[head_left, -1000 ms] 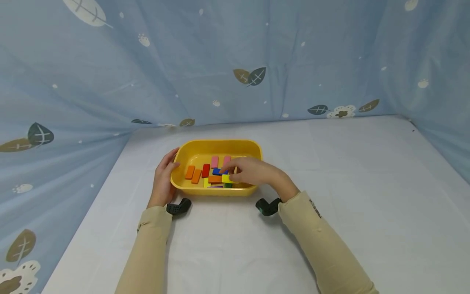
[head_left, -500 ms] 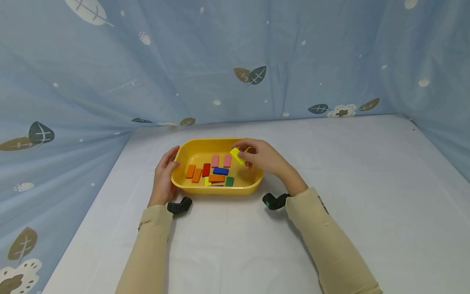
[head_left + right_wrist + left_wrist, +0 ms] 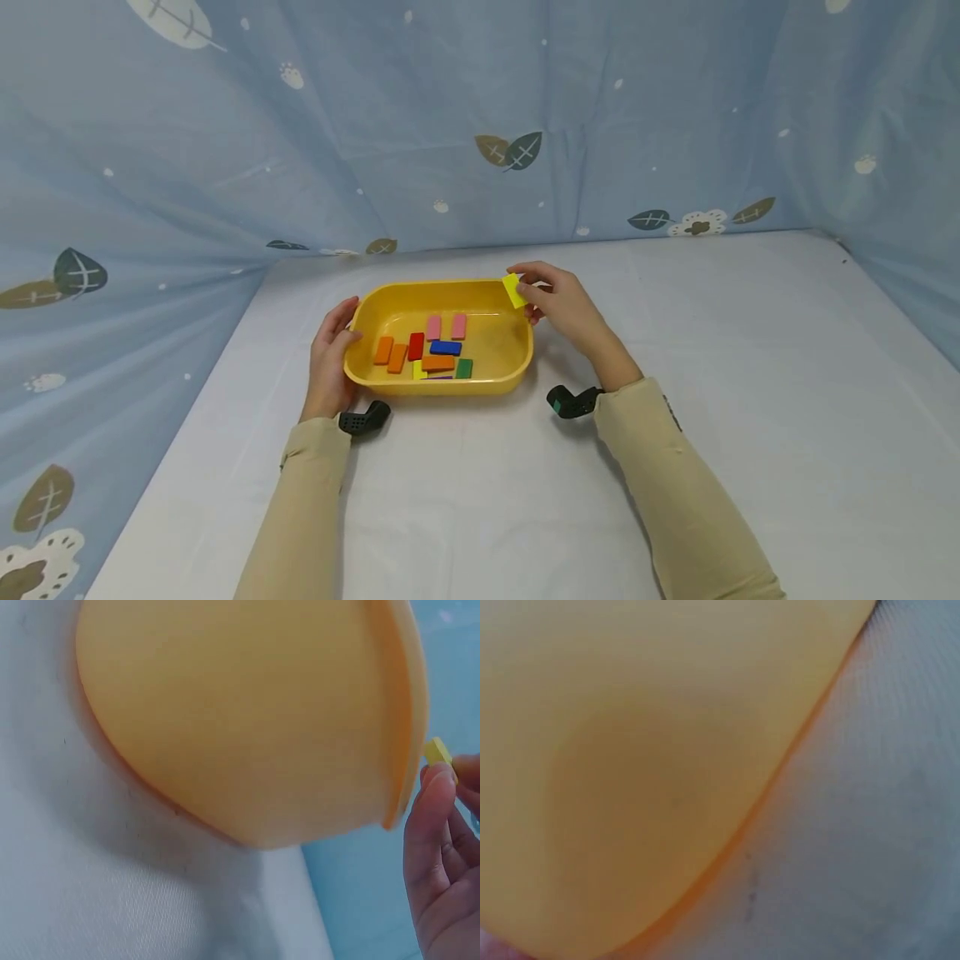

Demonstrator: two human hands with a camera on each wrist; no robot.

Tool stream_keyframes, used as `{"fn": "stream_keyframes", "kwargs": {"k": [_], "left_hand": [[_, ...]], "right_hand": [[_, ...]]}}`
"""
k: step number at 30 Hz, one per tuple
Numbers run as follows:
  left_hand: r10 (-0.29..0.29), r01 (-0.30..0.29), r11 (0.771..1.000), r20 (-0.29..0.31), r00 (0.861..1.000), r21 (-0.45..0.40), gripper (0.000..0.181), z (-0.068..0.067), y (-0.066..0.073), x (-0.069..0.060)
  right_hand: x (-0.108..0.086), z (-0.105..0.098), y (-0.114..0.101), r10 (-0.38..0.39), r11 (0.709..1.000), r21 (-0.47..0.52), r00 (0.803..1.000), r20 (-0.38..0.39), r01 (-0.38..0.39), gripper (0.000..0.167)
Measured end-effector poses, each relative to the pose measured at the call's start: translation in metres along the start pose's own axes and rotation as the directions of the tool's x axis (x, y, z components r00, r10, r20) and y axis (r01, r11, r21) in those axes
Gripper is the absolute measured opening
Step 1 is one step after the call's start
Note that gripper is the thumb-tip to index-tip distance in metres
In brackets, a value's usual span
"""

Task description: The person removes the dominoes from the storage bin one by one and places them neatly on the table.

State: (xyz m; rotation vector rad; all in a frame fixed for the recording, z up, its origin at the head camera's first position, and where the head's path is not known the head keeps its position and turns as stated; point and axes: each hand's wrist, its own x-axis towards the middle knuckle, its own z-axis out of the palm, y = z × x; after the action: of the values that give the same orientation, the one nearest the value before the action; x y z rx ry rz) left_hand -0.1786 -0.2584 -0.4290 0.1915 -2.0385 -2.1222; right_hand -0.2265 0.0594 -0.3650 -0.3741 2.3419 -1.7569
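Yellow block (image 3: 513,291) sits raised near the far right corner of the yellow basin (image 3: 442,389), pinched in the grip of the right hand (image 3: 567,307). It looks light, stiff and hardly fragile, perhaps slightly slick; its broad flat faces should suit a pinch. The left hand (image 3: 328,360) holds the basin's left end.
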Motion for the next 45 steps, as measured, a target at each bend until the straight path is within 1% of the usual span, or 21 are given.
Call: {"fn": "stream_keyframes", "kwargs": {"k": [4, 8, 12, 16, 19, 23, 29, 34, 37, 42, 45], "left_hand": [[0.009, -0.009, 1.000, 0.006, 1.000, -0.017, 0.049, -0.001, 0.003, 0.000], [0.007, -0.007, 1.000, 0.008, 1.000, -0.016, 0.050, 0.001, 0.004, 0.001], [-0.009, 0.009, 1.000, 0.003, 1.000, -0.011, 0.049, 0.001, 0.003, 0.001], [-0.014, 0.014, 1.000, 0.013, 1.000, -0.020, 0.049, 0.002, 0.003, 0.000], [-0.015, 0.015, 1.000, 0.009, 1.000, -0.017, 0.048, 0.001, 0.004, 0.000], [-0.025, 0.025, 1.000, -0.004, 1.000, -0.006, 0.047, 0.000, 0.006, -0.002], [-0.027, 0.027, 0.999, 0.019, 0.999, -0.018, 0.047, 0.001, 0.008, -0.004], [-0.038, 0.038, 0.999, 0.012, 0.999, -0.012, 0.047, 0.001, 0.008, -0.004], [-0.038, 0.038, 0.999, 0.013, 0.999, -0.008, 0.047, 0.001, 0.007, -0.003], [-0.024, 0.024, 1.000, 0.021, 0.999, -0.001, 0.046, 0.001, 0.004, -0.001], [-0.027, 0.027, 1.000, 0.017, 0.999, 0.000, 0.046, 0.001, 0.002, -0.001]], "right_hand": [[0.011, -0.007, 0.017, -0.012, 0.999, 0.044, 0.999, -0.033, 0.013, 0.032], [0.015, -0.013, 0.027, -0.031, 0.997, 0.073, 0.998, -0.063, 0.035, 0.033], [0.015, -0.019, 0.034, -0.021, 0.995, 0.092, 0.996, -0.088, 0.029, 0.036], [0.016, -0.025, 0.042, 0.008, 0.997, 0.078, 0.993, -0.119, 0.002, 0.040], [0.019, -0.027, 0.047, 0.041, 0.999, 0.031, 0.993, -0.108, -0.038, 0.045], [0.023, -0.027, 0.054, 0.099, 0.994, -0.032, 0.994, -0.057, -0.101, 0.052], [0.023, -0.029, 0.063, 0.174, 0.977, -0.119, 0.985, -0.019, -0.175, 0.054], [0.022, -0.030, 0.066, 0.192, 0.960, -0.210, 0.981, 0.002, -0.187, 0.052], [0.022, -0.030, 0.067, 0.186, 0.948, -0.265, 0.983, 0.009, -0.177, 0.051], [0.021, -0.028, 0.066, 0.187, 0.922, -0.343, 0.982, -0.006, -0.178, 0.050], [0.020, -0.026, 0.067, 0.189, 0.910, -0.373, 0.982, -0.014, -0.180, 0.050]]}}
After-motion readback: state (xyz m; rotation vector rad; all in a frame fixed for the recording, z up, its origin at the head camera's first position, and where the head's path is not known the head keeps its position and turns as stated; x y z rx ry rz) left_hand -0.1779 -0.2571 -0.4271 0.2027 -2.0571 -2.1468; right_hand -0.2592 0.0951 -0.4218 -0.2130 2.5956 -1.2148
